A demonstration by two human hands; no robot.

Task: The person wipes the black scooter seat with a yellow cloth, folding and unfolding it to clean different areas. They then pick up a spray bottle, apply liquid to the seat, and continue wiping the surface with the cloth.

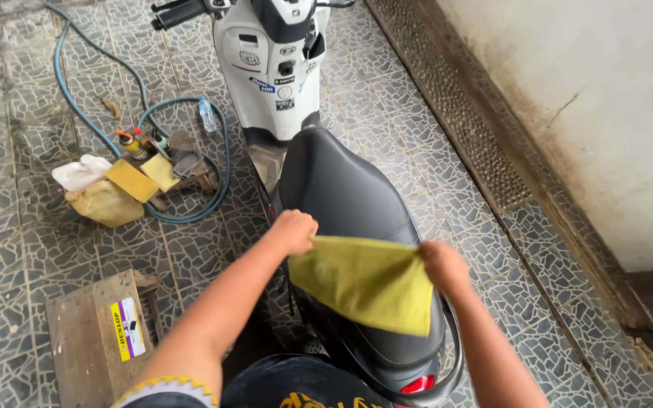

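**Inspector:** Report the hands.

**Operator:** I see my left hand [294, 230] fisted on the top left corner of a yellow-green rectangular cloth [366, 282]. My right hand [441, 264] has its fingers closed on the top right corner. The cloth hangs stretched between them.

**Inspector:** Location of the cloth?

**Operator:** Over the near half of the black padded seat [341, 193] of a white scooter [273, 57].

**Inspector:** Surroundings?

**Operator:** Far left on the patterned tile floor [432, 136]: yellow sponges [141, 177], a coiled blue-green hose [190, 159]. Near left, a wooden stool [92, 332].
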